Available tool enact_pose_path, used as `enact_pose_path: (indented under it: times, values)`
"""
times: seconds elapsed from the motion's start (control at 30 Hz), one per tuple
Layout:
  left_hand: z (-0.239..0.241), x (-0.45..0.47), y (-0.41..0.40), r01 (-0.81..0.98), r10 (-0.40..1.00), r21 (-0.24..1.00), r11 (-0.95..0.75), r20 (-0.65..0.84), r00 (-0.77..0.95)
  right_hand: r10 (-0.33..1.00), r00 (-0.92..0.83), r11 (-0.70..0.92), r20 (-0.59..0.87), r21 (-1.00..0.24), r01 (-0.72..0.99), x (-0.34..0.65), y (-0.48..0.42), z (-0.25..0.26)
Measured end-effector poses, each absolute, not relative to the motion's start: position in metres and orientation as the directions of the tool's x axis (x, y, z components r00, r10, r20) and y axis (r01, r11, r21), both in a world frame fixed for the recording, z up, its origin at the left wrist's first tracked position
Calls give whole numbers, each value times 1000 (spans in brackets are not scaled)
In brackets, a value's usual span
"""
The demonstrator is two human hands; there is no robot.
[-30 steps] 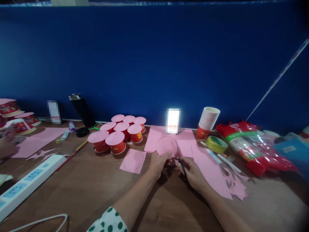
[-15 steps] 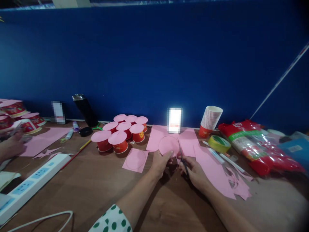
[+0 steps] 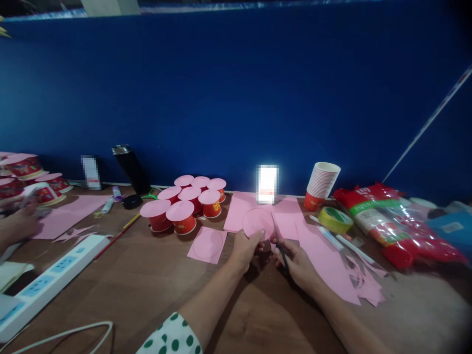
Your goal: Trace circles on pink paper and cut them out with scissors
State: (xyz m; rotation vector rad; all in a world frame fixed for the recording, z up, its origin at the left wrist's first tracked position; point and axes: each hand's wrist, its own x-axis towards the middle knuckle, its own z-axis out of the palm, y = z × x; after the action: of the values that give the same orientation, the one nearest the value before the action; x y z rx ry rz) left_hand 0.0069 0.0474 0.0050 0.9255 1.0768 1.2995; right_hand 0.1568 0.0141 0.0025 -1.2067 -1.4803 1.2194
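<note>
Between thumb and fingers, my left hand (image 3: 246, 250) grips a round piece of pink paper (image 3: 256, 222) with a line drawn near its edge. My right hand (image 3: 295, 259) is closed around dark-handled scissors (image 3: 280, 250), whose blades point up along the paper's right edge. To the left on the table lies a pink paper square (image 3: 207, 244) with a circle drawn on it. Behind that square stand several red paper cups (image 3: 180, 217) topped with pink paper discs. Pink sheets (image 3: 238, 211) lie beyond my hands, and another pink sheet (image 3: 324, 263) is at the right.
A lit phone (image 3: 267, 184) leans at the blue partition. Stacked paper cups (image 3: 323, 182), yellow tape (image 3: 335, 220) and a red plastic pack (image 3: 383, 216) stand right. On the left are a power strip (image 3: 55, 285), a black flask (image 3: 131, 169) and another person's hand (image 3: 20, 221).
The view has shifted very slightly. My hands, the round paper and the scissors stay almost in place; the other person's hand at the left has moved a little.
</note>
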Motion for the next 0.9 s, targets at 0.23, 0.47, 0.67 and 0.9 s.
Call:
enact_pose_path:
  times: [0.23, 0.47, 0.67, 0.9]
  values:
    - [3, 8, 49, -305, 993, 949, 76, -100, -62, 983, -180, 72, 39, -981, 182, 156, 13, 6]
    - [8, 8, 48, -383, 985, 918, 105, -149, -86, 979, -200, 78, 40, -979, 187, 156, 13, 6]
    - [10, 7, 47, -392, 985, 912, 118, -157, -68, 976, -213, 84, 46, -982, 171, 158, 15, 2]
    - [9, 7, 46, -396, 990, 913, 94, -127, -60, 972, -228, 99, 53, -975, 197, 158, 13, 2]
